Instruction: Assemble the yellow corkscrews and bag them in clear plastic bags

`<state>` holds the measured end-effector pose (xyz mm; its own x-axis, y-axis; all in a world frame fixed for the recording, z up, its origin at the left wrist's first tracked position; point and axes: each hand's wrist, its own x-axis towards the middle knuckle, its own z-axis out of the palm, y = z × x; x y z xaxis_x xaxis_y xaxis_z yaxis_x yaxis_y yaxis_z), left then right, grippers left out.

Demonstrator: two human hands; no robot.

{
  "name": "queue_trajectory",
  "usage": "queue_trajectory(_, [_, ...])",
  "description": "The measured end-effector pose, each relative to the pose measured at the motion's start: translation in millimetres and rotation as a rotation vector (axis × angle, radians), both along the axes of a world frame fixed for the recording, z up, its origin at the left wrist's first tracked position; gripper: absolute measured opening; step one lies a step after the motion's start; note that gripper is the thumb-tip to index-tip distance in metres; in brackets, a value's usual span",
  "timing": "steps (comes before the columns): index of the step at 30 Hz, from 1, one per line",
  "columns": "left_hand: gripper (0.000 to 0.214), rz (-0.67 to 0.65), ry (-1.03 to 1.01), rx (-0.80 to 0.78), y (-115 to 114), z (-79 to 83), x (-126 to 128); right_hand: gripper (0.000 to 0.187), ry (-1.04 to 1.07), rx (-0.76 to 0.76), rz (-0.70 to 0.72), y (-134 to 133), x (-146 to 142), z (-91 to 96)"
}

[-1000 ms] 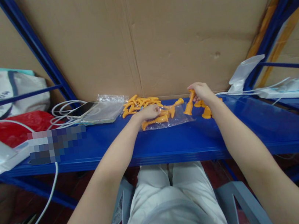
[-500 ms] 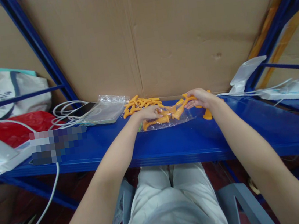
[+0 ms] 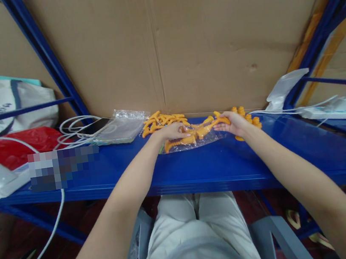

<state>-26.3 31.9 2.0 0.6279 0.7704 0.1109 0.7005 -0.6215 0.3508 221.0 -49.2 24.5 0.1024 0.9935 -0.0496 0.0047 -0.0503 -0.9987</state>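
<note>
Right hand [image 3: 232, 124] holds orange piece [image 3: 207, 129] at the bag [image 3: 209, 139]

Bag: clear, thin film, creased and glossy, laid flat on the table [image 3: 210, 167]; table is blue, smooth, with a soft sheen. All places below are given from the bag.

Right hand: at the bag's right end, thumb and fingers grasping the orange piece by its slim end. Piece looks like smooth, hard plastic, widening to a flared end that points left, over the bag's middle. Cannot tell whether that end lies inside the film or on top.

Left hand [image 3: 175, 131]: on the bag's left part, fingers bent, touching. Cannot tell whether it pinches film or a piece beneath.

Ridged piece [image 3: 181, 141]: orange, in the bag's near left part, just below the left hand; wavy-edged shaft, flared right end.

Pile [image 3: 162, 119]: behind the bag and to its left; forked, round-ended orange parts, tangled together.

Cluster [image 3: 253, 120]: right of the bag, partly hidden by the right hand; stubby, rounded orange ends showing.

Pouch [image 3: 121, 130]: left of the bag, flat, clear plastic with a crinkled edge. Phone [image 3: 97, 126]: farther left, dark glassy face.

Cardboard [image 3: 162, 49]: upright behind the bag; matt brown, vertical crease.
</note>
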Motion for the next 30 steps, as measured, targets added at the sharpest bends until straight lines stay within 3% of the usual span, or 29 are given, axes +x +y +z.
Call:
queue_trajectory(5, [0.036, 0.019, 0.005, 0.013, -5.1, 1.5, -0.6, 0.016, 0.065, -0.054, 0.032, -2.1, 2.4, -5.2])
queue_trajectory(10, [0.025, 0.095, -0.018, 0.111, -9.3, 2.8, 4.4, 0.012, 0.160, -0.073, 0.029, -2.0, 0.5, -8.6])
queue_trajectory(22, [0.038, 0.195, 0.002, 0.199, -4.0, 0.0, 11.3, 0.026, 0.208, -0.085, 0.193, -1.6, -12.5, -21.8])
queue_trajectory(30, [0.039, 0.179, -0.009, 0.165, -3.6, -1.4, 11.4, 0.019, 0.079, -0.068, 0.312, -1.6, -7.1, -26.8])
